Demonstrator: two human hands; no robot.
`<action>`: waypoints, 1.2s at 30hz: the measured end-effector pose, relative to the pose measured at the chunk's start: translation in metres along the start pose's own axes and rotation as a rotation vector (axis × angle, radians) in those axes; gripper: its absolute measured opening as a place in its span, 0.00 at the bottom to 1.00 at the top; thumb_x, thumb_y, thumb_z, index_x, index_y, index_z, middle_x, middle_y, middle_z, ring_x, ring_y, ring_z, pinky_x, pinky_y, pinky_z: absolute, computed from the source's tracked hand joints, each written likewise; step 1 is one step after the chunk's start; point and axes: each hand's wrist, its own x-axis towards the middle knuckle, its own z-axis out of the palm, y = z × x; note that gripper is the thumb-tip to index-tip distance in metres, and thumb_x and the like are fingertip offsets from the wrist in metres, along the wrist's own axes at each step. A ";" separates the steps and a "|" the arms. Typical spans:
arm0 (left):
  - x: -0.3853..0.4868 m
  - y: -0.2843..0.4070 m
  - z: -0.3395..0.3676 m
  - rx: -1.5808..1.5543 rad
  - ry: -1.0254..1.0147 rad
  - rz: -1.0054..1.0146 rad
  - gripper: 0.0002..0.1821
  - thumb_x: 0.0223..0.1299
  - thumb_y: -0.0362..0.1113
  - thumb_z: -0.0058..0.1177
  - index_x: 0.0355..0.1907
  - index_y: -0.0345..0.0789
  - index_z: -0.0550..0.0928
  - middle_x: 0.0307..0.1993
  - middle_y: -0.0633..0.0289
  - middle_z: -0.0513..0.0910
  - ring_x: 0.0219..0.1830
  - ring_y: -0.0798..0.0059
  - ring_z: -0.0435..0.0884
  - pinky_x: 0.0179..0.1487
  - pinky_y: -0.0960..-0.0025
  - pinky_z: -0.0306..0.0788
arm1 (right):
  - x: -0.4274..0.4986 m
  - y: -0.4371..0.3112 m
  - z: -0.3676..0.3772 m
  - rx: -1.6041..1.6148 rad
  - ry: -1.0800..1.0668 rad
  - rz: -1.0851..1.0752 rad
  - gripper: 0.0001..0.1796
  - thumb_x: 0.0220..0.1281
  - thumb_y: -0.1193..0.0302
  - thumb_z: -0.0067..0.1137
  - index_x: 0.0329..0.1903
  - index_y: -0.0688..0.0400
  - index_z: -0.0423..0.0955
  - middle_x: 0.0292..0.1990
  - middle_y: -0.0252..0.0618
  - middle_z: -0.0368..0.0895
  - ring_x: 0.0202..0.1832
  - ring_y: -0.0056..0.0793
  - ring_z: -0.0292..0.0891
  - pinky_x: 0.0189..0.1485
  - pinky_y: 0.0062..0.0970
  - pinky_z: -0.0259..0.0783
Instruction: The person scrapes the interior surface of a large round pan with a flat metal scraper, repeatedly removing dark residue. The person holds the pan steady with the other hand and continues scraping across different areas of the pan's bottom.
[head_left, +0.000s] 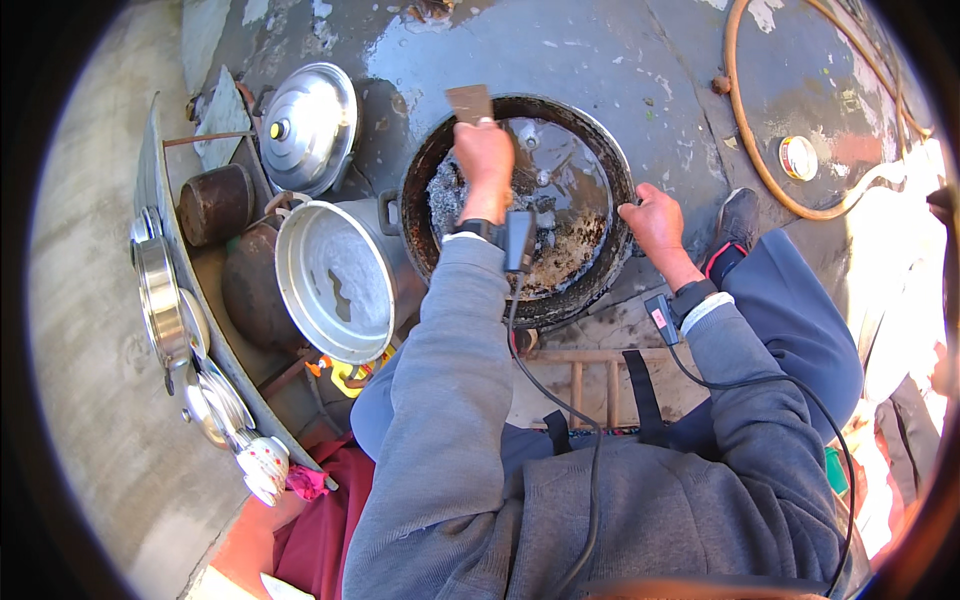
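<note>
A wide, blackened metal pan (525, 304) sits in front of me with soapy grey water, suds and brown crusted residue inside. My left hand (484, 161) is closed around a flat brown scraper-like piece (471, 103), held above the pan's far left part; its material is unclear. At the pan's right side, my right hand (655, 223) grips the rim or a handle there, with the fingers partly hidden. Close on the left, a large aluminium pot (335, 281) lies tilted with its mouth towards me. Behind that pot rests a domed metal lid (311, 127) with a yellow-centred knob.
A low shelf (225, 315) on the left bears stacked metal pans (161, 300), cups (264, 465) and a brown pot (216, 205). An orange-brown hose (739, 112) curves over the wet floor at right, near a small round tin (798, 158). A wooden slatted frame (592, 358) lies before my lap.
</note>
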 end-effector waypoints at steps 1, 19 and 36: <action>-0.004 -0.003 0.007 0.172 -0.078 0.111 0.19 0.72 0.42 0.53 0.48 0.24 0.78 0.49 0.32 0.85 0.54 0.36 0.84 0.58 0.45 0.76 | -0.002 0.000 0.000 0.011 -0.004 0.010 0.14 0.49 0.63 0.64 0.34 0.58 0.77 0.29 0.56 0.81 0.35 0.60 0.78 0.41 0.48 0.74; 0.002 0.002 0.001 0.077 0.052 0.081 0.18 0.72 0.39 0.53 0.46 0.22 0.81 0.44 0.34 0.86 0.48 0.42 0.87 0.54 0.49 0.78 | 0.000 0.007 -0.005 -0.002 -0.003 0.011 0.11 0.49 0.62 0.63 0.32 0.55 0.78 0.33 0.54 0.85 0.40 0.62 0.80 0.43 0.54 0.75; 0.007 -0.024 0.019 0.051 0.020 0.129 0.20 0.73 0.42 0.53 0.49 0.23 0.79 0.48 0.32 0.85 0.52 0.36 0.85 0.54 0.46 0.77 | -0.005 0.004 -0.009 -0.015 -0.017 0.052 0.11 0.50 0.62 0.63 0.34 0.54 0.80 0.32 0.53 0.85 0.40 0.61 0.82 0.43 0.51 0.76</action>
